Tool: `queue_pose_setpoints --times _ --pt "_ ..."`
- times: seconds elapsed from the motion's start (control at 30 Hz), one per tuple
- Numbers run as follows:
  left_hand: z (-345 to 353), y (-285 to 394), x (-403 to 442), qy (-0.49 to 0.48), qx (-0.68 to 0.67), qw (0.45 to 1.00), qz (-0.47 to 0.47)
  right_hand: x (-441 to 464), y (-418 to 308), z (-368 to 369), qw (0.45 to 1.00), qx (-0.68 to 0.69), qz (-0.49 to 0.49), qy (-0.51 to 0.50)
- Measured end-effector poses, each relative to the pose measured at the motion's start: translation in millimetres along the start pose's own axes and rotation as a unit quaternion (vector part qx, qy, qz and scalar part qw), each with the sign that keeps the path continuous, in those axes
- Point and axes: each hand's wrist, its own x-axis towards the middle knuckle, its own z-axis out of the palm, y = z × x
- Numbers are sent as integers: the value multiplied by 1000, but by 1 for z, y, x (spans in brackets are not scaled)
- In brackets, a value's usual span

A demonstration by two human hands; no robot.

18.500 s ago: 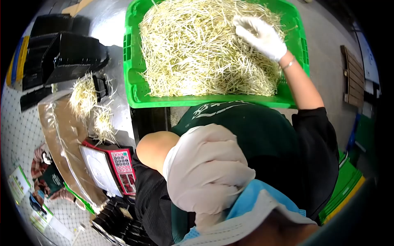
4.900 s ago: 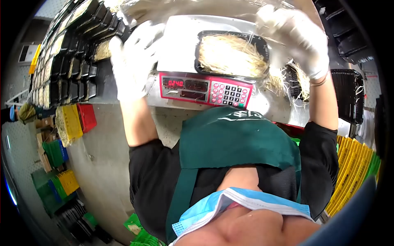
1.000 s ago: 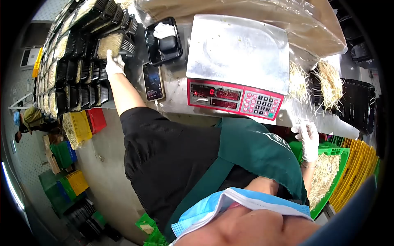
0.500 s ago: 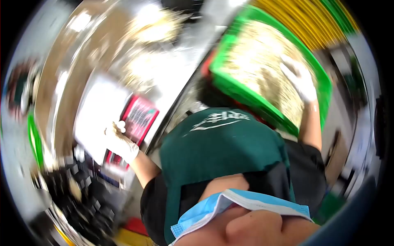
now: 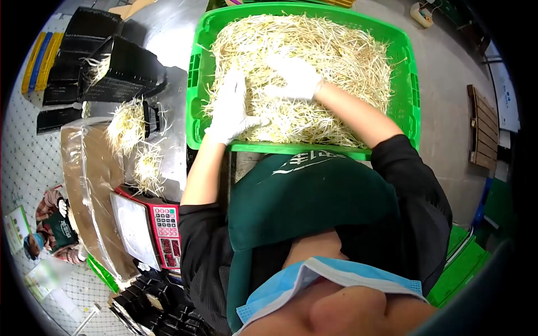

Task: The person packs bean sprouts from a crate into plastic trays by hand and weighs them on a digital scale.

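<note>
So the biggest thing here is the metal desk (image 5: 168,33), running down the left side. Right beside it there's a green crate (image 5: 413,84), and it's loaded with sprouts (image 5: 336,61), a wide, deep-looking heap. Honestly, I'd say there's plenty in there to get through. Next size down, black trays: a nested pile (image 5: 126,70) at the far end of the desk, a few strands caught on it, plus a batch (image 5: 162,308) near the bottom edge. Looks like some of that batch is filled, but it's too dark to count how many. Then the red scale (image 5: 134,229), nothing on its plate, readout too small to read. Both gloved hands are in the crate. Left hand (image 5: 231,109) lies on the sprouts, thumb spread wide. Right hand (image 5: 297,78) is on them too, but glare hides the fingers, so can't tell if it's gripping any.
</note>
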Motion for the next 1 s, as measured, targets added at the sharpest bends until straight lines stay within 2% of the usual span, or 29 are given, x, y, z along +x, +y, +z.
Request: queue_pose_setpoints --times 0.03,0.13,0.17,0.2,0.23,0.27,0.33,0.37,0.4,0.43,0.47,0.5,0.53,0.57,0.6,0.67,0.73,0.77,0.8,0.83,0.9,0.93,0.97,1.0 --pt "3 -12 3 -27 21 999 28 -10 -29 -30 995 -1 35 -90" --pt "12 -34 28 -59 52 994 76 -28 -42 -41 991 -42 -13 -127" --pt "20 -41 41 -73 62 992 77 -24 -27 -28 995 21 -24 -91" --pt "27 -48 53 -86 72 991 78 -10 -25 -37 995 22 -21 -90" --pt "35 -56 62 -140 60 988 22 10 -28 -56 987 49 59 -144" --pt "33 -53 67 -141 60 988 28 24 -24 -66 968 75 140 -196" --pt "28 -38 66 -259 -26 962 -76 18 -1 -16 977 63 126 -161" --pt "27 -29 56 -258 29 964 -58 5 -7 -7 979 136 67 -134" --pt "9 -9 46 -273 8 960 -56 -9 -18 -4 972 208 2 -107" --pt "6 -5 32 -257 14 966 -21 -32 -33 -15 999 27 -27 33" --pt "5 -5 23 -239 22 971 11 -35 -34 -26 999 28 -32 32" --pt "5 -8 21 -237 26 971 -1 -32 -37 -33 998 54 2 -24" --pt "3 -11 18 -208 21 977 31 -28 -43 -37 993 83 32 -80" --pt "-1 -18 16 -179 17 981 66 -19 -41 -38 992 92 20 -81" --pt "-10 -27 21 -177 23 982 58 -5 -31 -41 991 96 35 -89" --pt "-29 -46 48 -102 39 992 58 20 -20 -45 990 95 51 -95" --pt "-42 -78 73 55 186 976 94 37 -17 -41 984 69 112 -119" --pt "-36 -106 83 54 196 978 49 36 -4 -20 990 95 84 -62" --pt "-26 -134 89 54 204 977 4 34 -10 -19 990 94 88 -64" --pt "-14 -159 87 55 201 978 5 31 -20 -19 979 163 87 -81" --pt "9 -195 84 63 154 986 1 14 -42 -33 988 137 27 -70" --pt "4 -181 81 62 150 987 2 2 -49 -34 988 136 30 -72" --pt "1 -165 70 24 -39 996 82 -9 -54 -35 992 108 7 -63" --pt "-9 -128 66 10 -52 989 139 -13 -52 -36 996 76 -20 -53"
